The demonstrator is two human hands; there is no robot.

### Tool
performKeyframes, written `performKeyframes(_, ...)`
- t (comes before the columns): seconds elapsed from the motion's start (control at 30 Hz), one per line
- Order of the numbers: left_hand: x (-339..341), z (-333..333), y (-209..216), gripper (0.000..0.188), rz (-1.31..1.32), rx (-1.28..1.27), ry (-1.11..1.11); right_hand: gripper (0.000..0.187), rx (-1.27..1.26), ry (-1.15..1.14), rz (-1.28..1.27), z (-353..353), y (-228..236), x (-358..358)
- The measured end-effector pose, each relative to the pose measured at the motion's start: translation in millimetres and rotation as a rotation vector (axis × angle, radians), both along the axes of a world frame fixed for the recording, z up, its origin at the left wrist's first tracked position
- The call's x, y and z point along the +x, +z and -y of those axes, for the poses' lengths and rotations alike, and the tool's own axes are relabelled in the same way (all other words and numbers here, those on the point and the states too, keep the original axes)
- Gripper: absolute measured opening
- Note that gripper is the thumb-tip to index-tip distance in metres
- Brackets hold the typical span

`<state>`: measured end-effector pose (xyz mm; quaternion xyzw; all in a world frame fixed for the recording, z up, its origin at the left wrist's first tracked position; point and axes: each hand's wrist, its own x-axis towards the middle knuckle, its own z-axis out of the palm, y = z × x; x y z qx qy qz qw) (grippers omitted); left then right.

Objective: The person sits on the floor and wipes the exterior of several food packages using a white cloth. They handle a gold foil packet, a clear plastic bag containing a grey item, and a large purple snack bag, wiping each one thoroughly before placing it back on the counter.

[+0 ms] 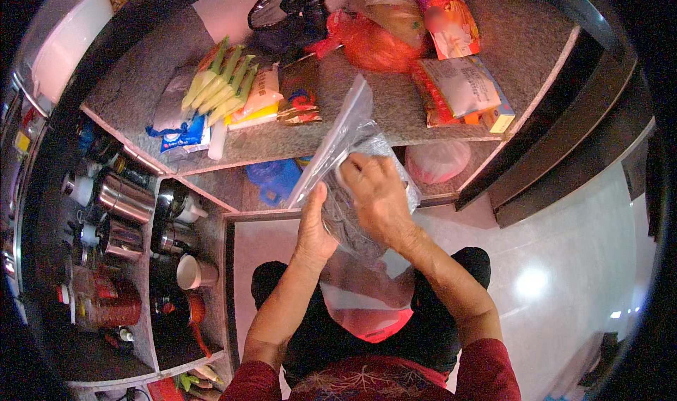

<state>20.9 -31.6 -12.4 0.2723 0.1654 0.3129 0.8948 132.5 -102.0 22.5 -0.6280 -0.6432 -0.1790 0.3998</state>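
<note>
Left hand (315, 225) pinches the edge of the clear plastic bag (345, 136), held above the granite counter (395, 105). Right hand (377, 196) presses its fingers against the bag, apparently gripping it.

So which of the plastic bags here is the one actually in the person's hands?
The clear, see-through plastic bag, gripped by both the left hand and right hand. The red plastic bag and black bag lie untouched on the shelf.
</note>
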Motion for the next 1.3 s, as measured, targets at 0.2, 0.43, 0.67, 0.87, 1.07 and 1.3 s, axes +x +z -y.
performKeyframes(0.2, -12.3, -15.5, 11.7, 0.052, -0.078, -0.116, 0.067, 0.038, -0.163, 0.293, 0.168, 19.4, -5.0, -30.7)
performKeyframes(0.43, -13.1, -31.6, 14.5, 0.061, -0.051, -0.080, 0.157, 0.034, -0.274, 0.443, 0.141, 42.3, -5.4, -15.3)
performKeyframes(0.67, -14.6, -48.0, 10.0, 0.056, 0.092, -0.192, 0.181, 0.025, -0.205, -0.057, 0.069, 49.3, -27.0, 46.5)
performKeyframes(0.87, -15.5, -44.1, 8.2, 0.054, 0.286, -0.191, 0.134, 0.043, 0.071, -0.119, -0.106, 40.4, -15.5, 26.2)
performKeyframes(1.07, -12.6, -39.2, 15.5, 0.053, 0.145, -0.238, 0.258, 0.039, -0.001, 0.101, 0.089, 31.4, -34.7, 6.6)
performKeyframes(1.3, -16.1, -46.4, 9.2, 0.058, 0.172, -0.245, 0.179, 0.023, 0.004, -0.103, -1.278, 23.5, -48.8, 39.8)
